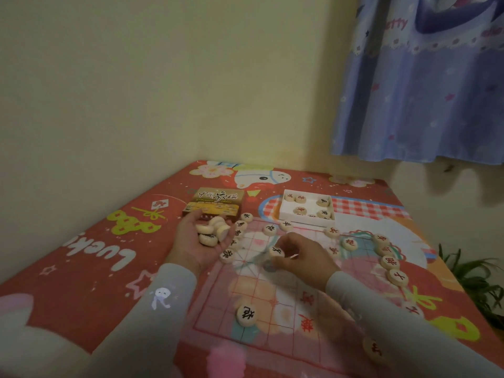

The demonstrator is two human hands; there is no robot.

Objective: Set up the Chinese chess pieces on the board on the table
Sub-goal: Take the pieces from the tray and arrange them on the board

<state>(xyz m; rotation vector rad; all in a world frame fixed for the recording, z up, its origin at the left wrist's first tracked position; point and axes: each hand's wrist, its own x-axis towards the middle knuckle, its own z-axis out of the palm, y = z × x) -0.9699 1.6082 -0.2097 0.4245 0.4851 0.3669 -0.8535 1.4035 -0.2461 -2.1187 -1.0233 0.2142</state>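
Observation:
A clear plastic chess board (272, 296) with red grid lines lies on the patterned red tablecloth. My left hand (196, 241) is palm up at the board's left edge and cups several wooden pieces (212, 230). My right hand (302, 257) pinches one black-marked piece (276, 252) just above the board's upper middle. Black-marked pieces line the left edge (227, 255), and red-marked ones line the right edge (390, 261). A single black piece (246, 315) sits on the near part of the board.
A white tray (306, 217) at the back holds several more pieces. The printed chess box lid (215, 204) lies behind my left hand. A blue curtain (425, 85) hangs at the right, and a green plant (474, 279) stands past the table's right edge.

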